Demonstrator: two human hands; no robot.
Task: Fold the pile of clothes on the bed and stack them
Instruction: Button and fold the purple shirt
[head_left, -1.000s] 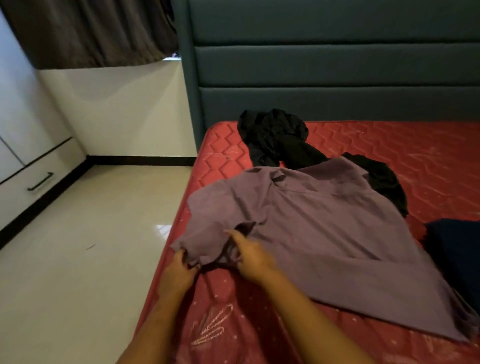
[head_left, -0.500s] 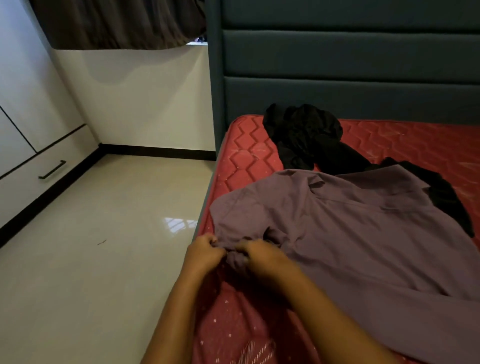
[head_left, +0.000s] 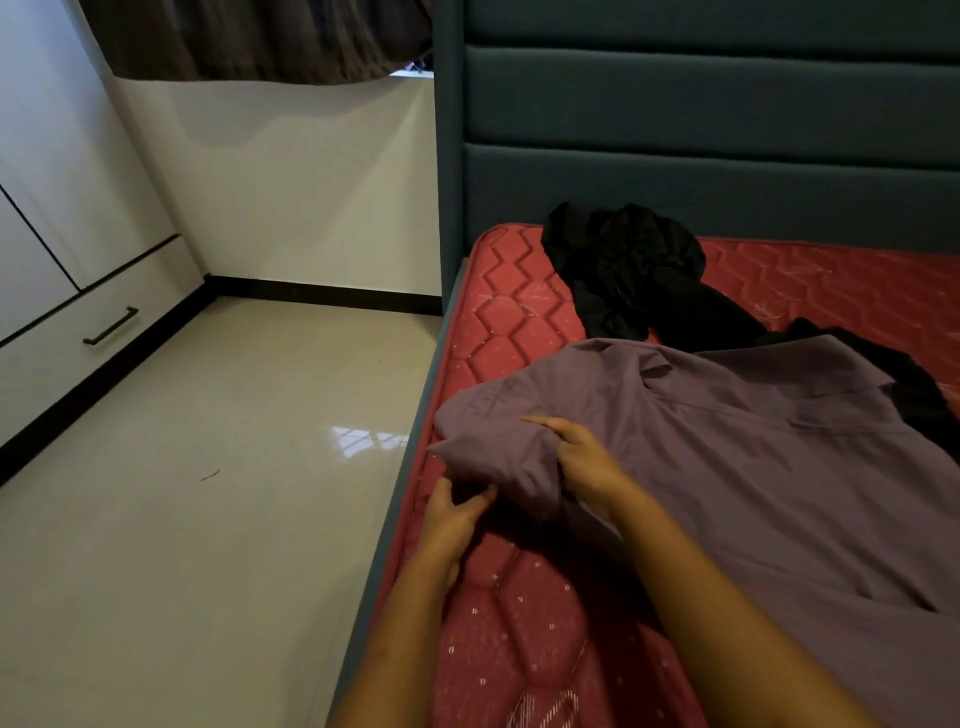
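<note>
The purple shirt (head_left: 753, 493) lies spread on the red mattress (head_left: 519, 613) of the bed, with its collar towards the dark green headboard (head_left: 701, 114) and its body reaching to the right edge of the view. One sleeve (head_left: 498, 447) is gathered into a thick fold near the left side of the mattress, close to the bed's edge. The right hand (head_left: 584, 460) rests on this fold with its fingers curled over the cloth and grips it from the right side. The left hand (head_left: 451, 512) is just below the fold, at the lower hem of the sleeve. Its fingers are bent and its thumb touches the cloth, but the place lies in shadow and I cannot tell if it really pinches the hem. Both forearms come in from the bottom of the view, over the mattress. Behind the shirt, nearer to the headboard, some black clothes (head_left: 628, 270) lie in a loose heap, and part of them goes under the shirt's far edge. To the left of the bed there is a pale shiny floor (head_left: 208, 467), a white wardrobe drawer (head_left: 62, 358) with a dark handle, and a dark curtain (head_left: 249, 36) above the wall.
</note>
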